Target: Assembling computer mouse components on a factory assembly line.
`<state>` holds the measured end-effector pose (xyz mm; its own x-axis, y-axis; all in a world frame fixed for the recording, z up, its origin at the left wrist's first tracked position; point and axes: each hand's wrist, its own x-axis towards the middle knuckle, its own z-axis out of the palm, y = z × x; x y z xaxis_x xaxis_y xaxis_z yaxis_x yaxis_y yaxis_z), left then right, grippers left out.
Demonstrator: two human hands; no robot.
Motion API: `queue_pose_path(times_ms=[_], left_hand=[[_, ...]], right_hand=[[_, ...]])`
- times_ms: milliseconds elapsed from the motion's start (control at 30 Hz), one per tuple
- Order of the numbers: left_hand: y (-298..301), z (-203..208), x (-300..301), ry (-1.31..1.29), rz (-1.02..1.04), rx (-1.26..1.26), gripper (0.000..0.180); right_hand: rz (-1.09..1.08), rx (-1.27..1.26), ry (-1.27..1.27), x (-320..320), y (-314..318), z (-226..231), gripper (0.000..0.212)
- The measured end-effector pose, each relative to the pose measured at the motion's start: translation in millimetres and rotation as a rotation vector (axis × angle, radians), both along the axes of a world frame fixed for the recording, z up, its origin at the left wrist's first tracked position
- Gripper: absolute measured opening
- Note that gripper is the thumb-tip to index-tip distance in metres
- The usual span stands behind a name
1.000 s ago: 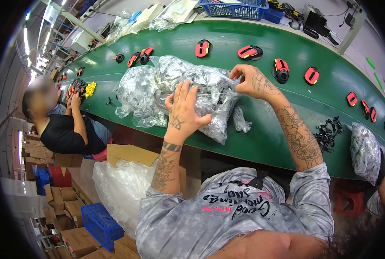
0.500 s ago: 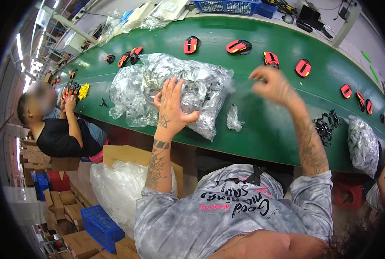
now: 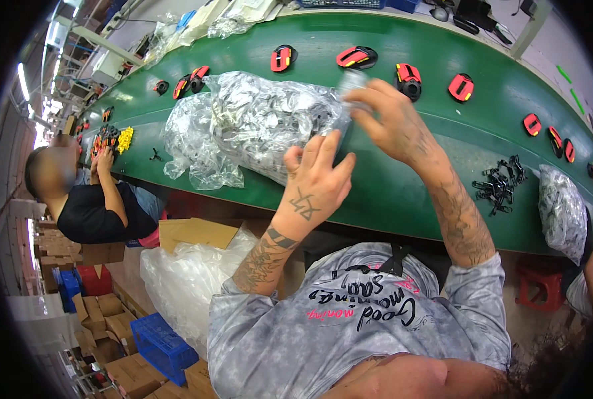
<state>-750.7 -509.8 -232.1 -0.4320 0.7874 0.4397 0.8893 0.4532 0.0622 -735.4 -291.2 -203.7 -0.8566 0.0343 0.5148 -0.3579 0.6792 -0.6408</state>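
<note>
A large clear plastic bag (image 3: pixel 263 123) full of small parts, grey and black through the film, lies on the green table in front of me. My left hand (image 3: pixel 316 186) is at its near right corner, fingers extended and thumb apart, the fingertips against the film. Beyond it, my right hand (image 3: pixel 393 123) is raised at the bag's right end, fingers bent together. A blurred piece of clear plastic (image 3: pixel 353 84) shows at those fingertips; whether it belongs to the bag I cannot tell. Another crumpled clear bag (image 3: pixel 193 139) lies against the left side.
Red-and-black oval parts (image 3: pixel 284 58) are spaced along the green table (image 3: pixel 416 206). Black clips (image 3: pixel 499 186) lie in a heap at right, near another filled bag (image 3: pixel 562 209). A co-worker (image 3: pixel 87 193) handles parts at left. Cartons and a blue crate (image 3: pixel 163 349) stand on the floor.
My left hand has slid right and nearer along the bag, off its top. My right hand has moved left to the bag's end. The small plastic scrap on the table no longer shows there.
</note>
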Motion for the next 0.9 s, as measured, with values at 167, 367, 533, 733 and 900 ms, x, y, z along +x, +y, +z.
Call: queue_pose_path(times_ms=[167,367,533,733,900], left_hand=[[32,-18,15,-0.295,-0.040,-0.070,0.039],[109,-89,16,-0.160,-0.196,-0.138,0.049],[178,-139,2,0.004,-0.217,-0.022,0.075],[227,-144,13,-0.020,-0.280,-0.041,0.080],[217,-162,5,-0.214,-0.213,0.115,0.082]], right_hand=[[0.027,0.317,0.084,-4,-32,13,0.033],[-0.299,0.562,-0.113,61,-8,-73,0.032],[-0.509,1.063,-0.073,66,19,-88,0.037],[-0.554,0.970,-0.381,48,87,-178,0.065],[-0.598,2.382,-1.200,11,27,-187,0.074]])
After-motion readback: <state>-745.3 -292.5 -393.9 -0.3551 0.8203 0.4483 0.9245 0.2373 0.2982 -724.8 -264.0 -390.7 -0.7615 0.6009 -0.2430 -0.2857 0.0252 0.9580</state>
